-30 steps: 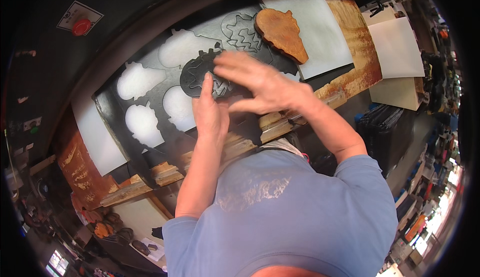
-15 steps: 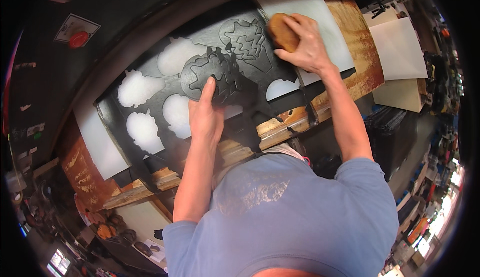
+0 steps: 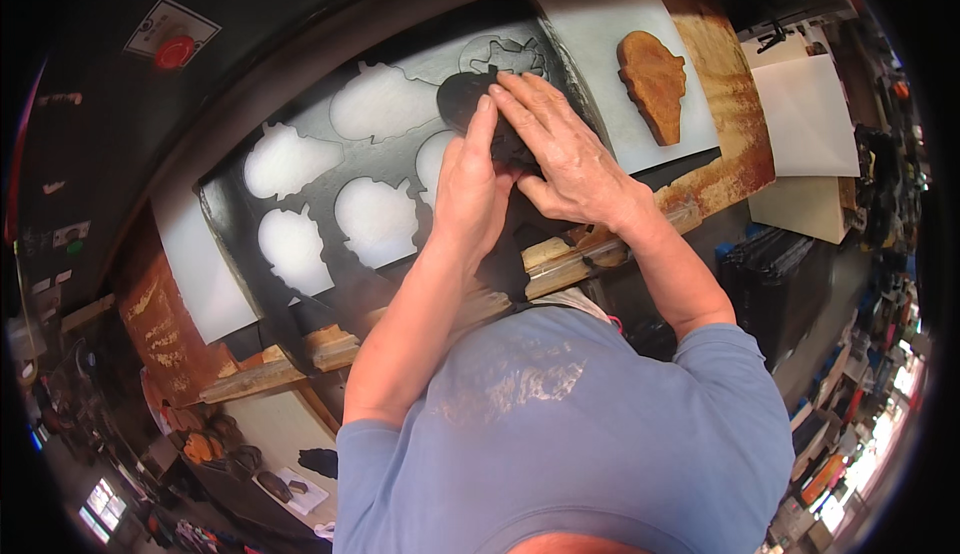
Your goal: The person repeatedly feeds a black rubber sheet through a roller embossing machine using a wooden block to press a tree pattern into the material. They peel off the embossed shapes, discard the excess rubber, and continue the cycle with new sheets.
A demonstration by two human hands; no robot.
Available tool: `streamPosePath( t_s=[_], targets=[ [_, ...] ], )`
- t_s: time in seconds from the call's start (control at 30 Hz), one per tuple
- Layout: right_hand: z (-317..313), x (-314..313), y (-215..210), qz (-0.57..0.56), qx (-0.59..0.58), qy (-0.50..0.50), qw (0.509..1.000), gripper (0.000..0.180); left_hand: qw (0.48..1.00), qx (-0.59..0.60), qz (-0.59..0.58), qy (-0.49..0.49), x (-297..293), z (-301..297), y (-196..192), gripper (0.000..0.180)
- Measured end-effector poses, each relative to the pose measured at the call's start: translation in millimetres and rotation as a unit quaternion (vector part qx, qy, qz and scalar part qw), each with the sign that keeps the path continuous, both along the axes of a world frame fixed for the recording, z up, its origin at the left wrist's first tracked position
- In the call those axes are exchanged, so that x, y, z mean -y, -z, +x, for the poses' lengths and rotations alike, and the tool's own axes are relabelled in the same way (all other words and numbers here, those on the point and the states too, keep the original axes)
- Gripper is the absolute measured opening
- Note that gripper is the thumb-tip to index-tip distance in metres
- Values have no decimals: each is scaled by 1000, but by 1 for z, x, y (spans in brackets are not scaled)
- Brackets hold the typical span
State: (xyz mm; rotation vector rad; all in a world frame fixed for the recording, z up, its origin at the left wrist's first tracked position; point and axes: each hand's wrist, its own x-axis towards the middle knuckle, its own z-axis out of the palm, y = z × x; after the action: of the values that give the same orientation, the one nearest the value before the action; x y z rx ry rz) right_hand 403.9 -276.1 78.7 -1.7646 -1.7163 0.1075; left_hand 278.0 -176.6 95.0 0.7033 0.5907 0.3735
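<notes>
My left hand point(image 3: 472, 179) is closed around a stack of black cut-out pieces point(image 3: 462, 99), held over the right part of a black sheet point(image 3: 330, 161). Against the stack's right side lies my right hand point(image 3: 572, 159), its fingers close together over the pieces and largely hiding them. Several rounded, notched openings in the sheet show the white board point(image 3: 200, 294) beneath. Near the sheet's far right corner, a notched outline point(image 3: 505, 54) is partly visible beyond my fingers. A brown block point(image 3: 652, 86), rounded at one end and tapered at the other, lies on the white board at the right.
Worn brown boards point(image 3: 725, 94) border the white board, with a rough wooden edge point(image 3: 560, 266) along my side. A dark machine panel with a red button point(image 3: 174, 52) stands at far left. Pale sheets point(image 3: 805, 119) and dark stacked material point(image 3: 775, 259) are at the right.
My right hand has let go of the brown block, which now lies farther right on the white board. That hand has come left onto the black pieces, while my left hand moved right with them.
</notes>
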Motion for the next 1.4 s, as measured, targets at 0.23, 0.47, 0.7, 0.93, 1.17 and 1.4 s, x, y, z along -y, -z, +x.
streamPosePath(
  t_s=[0.23, 0.47, 0.7, 0.93, 1.17, 1.4],
  targets=[
    [26, -4, 14, 62, -91, 38, 993, 77, 997, -7, 72, 17, -15, -7, 9, 55],
    [46, -14, 27, 129, -34, 158, 978, 67, 986, -88, -110, -84, -11, -63, 9, 52],
    [31, -27, 70, 61, 9, 143, 988, 72, 990, -32, -107, -85, -10, -44, 29, 51],
    [32, -28, 69, 55, 21, 150, 987, 69, 983, 1, -119, -137, 1, -26, 31, 41],
    [32, -29, 69, 65, -4, 152, 986, 67, 974, 130, -150, -112, 0, -16, 70, 18],
    [28, -30, 61, 53, -15, 168, 984, 71, 926, 288, -242, 18, -27, 0, 97, 21]
  ],
)
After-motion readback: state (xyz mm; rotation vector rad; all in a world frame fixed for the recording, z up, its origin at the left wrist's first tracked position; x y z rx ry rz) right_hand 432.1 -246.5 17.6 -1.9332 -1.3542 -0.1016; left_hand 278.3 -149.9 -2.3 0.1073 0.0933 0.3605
